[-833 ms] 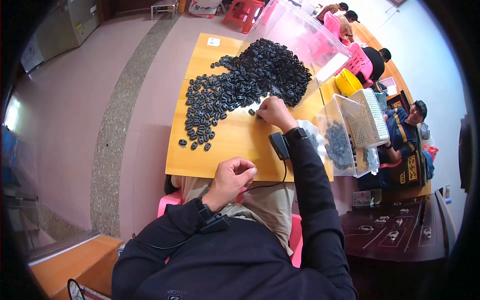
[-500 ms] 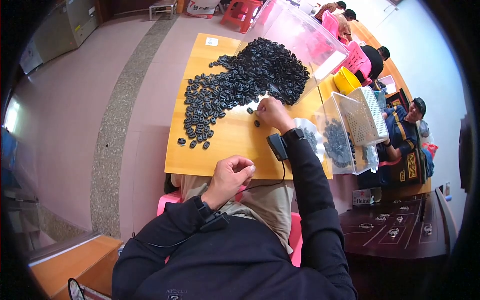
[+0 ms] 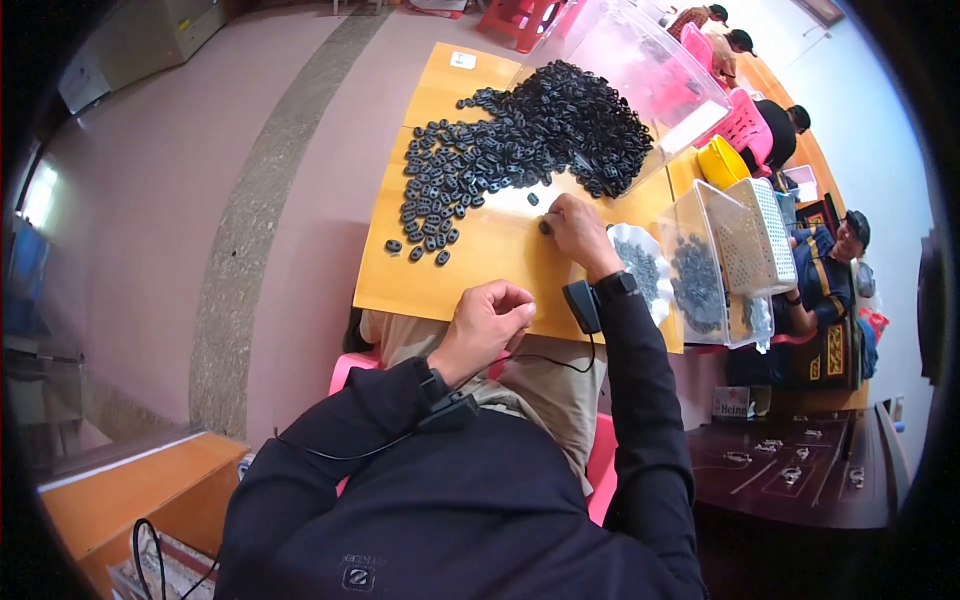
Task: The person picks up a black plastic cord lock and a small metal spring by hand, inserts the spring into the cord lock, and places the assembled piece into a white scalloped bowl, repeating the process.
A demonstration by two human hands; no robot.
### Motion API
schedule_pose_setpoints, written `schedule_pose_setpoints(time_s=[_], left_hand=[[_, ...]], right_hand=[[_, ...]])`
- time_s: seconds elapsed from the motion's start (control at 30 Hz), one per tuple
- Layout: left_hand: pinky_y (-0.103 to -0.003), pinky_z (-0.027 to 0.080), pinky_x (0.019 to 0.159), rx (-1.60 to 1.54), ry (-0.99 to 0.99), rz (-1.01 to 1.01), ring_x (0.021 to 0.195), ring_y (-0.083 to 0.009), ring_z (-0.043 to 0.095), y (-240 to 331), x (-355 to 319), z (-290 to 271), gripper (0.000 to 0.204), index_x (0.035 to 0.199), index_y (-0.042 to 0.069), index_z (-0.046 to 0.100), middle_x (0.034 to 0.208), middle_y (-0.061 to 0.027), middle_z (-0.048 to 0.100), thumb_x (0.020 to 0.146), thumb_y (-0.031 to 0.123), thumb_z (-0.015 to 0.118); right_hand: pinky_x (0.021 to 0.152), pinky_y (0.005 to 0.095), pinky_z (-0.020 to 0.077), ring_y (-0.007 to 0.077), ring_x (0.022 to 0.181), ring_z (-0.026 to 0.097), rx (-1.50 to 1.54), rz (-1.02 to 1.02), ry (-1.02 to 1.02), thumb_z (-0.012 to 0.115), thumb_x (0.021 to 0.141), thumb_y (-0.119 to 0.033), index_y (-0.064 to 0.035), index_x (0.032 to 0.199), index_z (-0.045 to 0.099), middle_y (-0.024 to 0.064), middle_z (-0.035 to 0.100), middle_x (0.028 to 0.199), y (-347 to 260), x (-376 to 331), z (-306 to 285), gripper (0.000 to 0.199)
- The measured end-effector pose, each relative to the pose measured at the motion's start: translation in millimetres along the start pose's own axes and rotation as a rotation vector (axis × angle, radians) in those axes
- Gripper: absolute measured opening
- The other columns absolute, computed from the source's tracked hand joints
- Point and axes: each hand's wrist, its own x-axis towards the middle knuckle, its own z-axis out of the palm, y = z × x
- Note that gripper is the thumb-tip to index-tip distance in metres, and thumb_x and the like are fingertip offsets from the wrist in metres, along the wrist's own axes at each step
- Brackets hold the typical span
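Note:
My right hand (image 3: pixel 583 238) is over the tabletop, its fingertips closed on a small black oval piece (image 3: pixel 545 228) lying there. A second black oval piece (image 3: pixel 533 199) lies loose just beyond it. Near the front edge of the table, my left hand (image 3: pixel 485 325) is held with thumb and fingers curled together; whatever they hold, if anything, is hidden. A large heap of black two-holed oval pieces (image 3: pixel 575 125) covers the far part of the table, thinning into a scattered spread (image 3: pixel 432 190) on the left.
On the wooden table (image 3: pixel 430 285), a white scalloped dish (image 3: pixel 662 300) with small grey parts sits to the right. Beside it stand a clear bin (image 3: pixel 700 285) of dark parts and a white perforated basket (image 3: pixel 762 235). A large clear box (image 3: pixel 640 70) lies behind the heap. A co-worker (image 3: pixel 825 270) sits at right.
My right hand has come slightly nearer to me, from beside the farther loose oval piece onto the nearer one. My left hand keeps its curled pose. The whole view has shifted.

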Motion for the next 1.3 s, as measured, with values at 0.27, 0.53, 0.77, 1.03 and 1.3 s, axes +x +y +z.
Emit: schedule_pose_setpoints(time_s=[0.27,0.53,0.77,1.03,1.3], left_hand=[[-0.023,0.052,0.066,-0.115,0.191,0.079,0.072,-0.0088,0.060,5,6,0,0.014,0.100,-0.001,0.061,0.084,-0.0031,0.064,0.091,0.009,0.061],[-0.023,0.052,0.068,-0.151,0.075,0.008,0.075,-0.0102,0.061,-4,-7,6,0.013,0.098,0.001,0.064,0.086,-0.0034,0.065,0.092,0.012,0.062],[-0.023,0.052,0.068,-0.190,0.045,-0.056,0.076,-0.0092,0.061,-3,-10,10,0.012,0.095,0.003,0.065,0.084,-0.0024,0.065,0.093,0.013,0.061],[-0.023,0.056,0.066,-0.249,-0.072,-0.130,0.073,-0.0095,0.064,-9,-13,13,0.017,0.099,0.002,0.066,0.084,-0.0034,0.067,0.095,0.015,0.057],[-0.029,0.054,0.071,-0.210,-0.077,-0.171,0.075,-0.0133,0.062,-7,-13,12,0.016,0.097,0.001,0.063,0.086,-0.0052,0.064,0.096,0.016,0.055]], right_hand=[[0.060,0.0226,0.0468,0.0073,0.067,0.057,0.597,-0.008,-0.016,0.062,0.089,-0.007,0.0040,0.092,0.064,0.0031,0.063,0.073,-55,-91,-2,0.011],[0.065,0.0243,0.0507,0.0105,0.073,0.062,0.864,0.025,0.057,0.062,0.088,-0.001,0.0047,0.100,0.063,0.0076,0.067,0.081,-60,-133,11,0.013],[0.067,0.0236,0.0509,0.0101,0.075,0.063,0.881,-0.009,0.043,0.063,0.089,-0.003,0.0039,0.100,0.063,0.0064,0.066,0.082,-56,-145,0,0.014],[0.061,0.0225,0.0458,0.0087,0.071,0.058,0.764,-0.071,0.159,0.065,0.085,-0.001,0.0010,0.093,0.064,0.0040,0.062,0.082,-58,-163,-7,0.009],[0.060,0.0315,0.0455,0.0261,0.069,0.059,0.502,-0.187,0.280,0.066,0.081,-0.002,0.0004,0.089,0.060,0.0136,0.060,0.086,-61,-171,-19,0.010]])
